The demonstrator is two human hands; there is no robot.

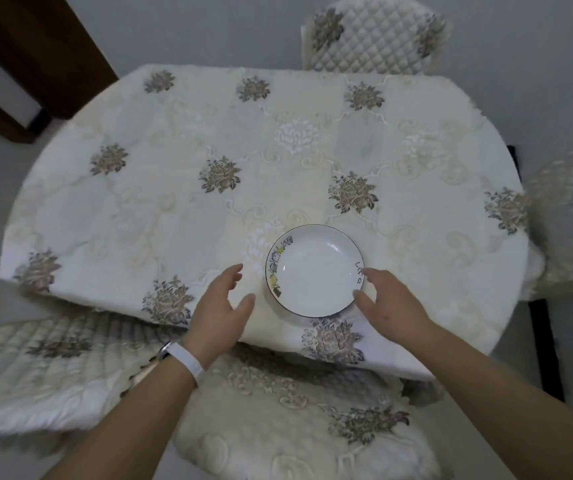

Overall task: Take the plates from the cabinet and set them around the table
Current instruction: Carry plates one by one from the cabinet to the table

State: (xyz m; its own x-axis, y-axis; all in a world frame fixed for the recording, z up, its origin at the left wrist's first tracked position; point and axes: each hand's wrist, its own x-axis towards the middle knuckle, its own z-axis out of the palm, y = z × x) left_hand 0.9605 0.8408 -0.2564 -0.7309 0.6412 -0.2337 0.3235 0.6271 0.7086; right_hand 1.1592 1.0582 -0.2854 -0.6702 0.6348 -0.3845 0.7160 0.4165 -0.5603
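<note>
Fingers [377, 277] of the right hand [394, 304] are spread, with the tips at the right rim of the plate [314, 271]. The left hand [219, 306] is also spread, just left of the plate and apart from it. The plate lies flat on the tabletop [160, 209] near its front edge.

the surface [451, 258] is a long top with rounded ends, wholly covered by a cream tablecloth [160, 216] that hangs over the near edge. the cloth bears brown-grey embroidered flower clusters spread in rows, with pale white flower motifs and scrolling cream lines between them. one plate [314, 271] lies flat on the cloth, close to the near edge and a little right of the middle. it is round, white and shallow, with a thin dark rim, small coloured drawings along its left border and the word "life" on its right border. a flower cluster [333, 339] sits just nearer than the plate.
</note>
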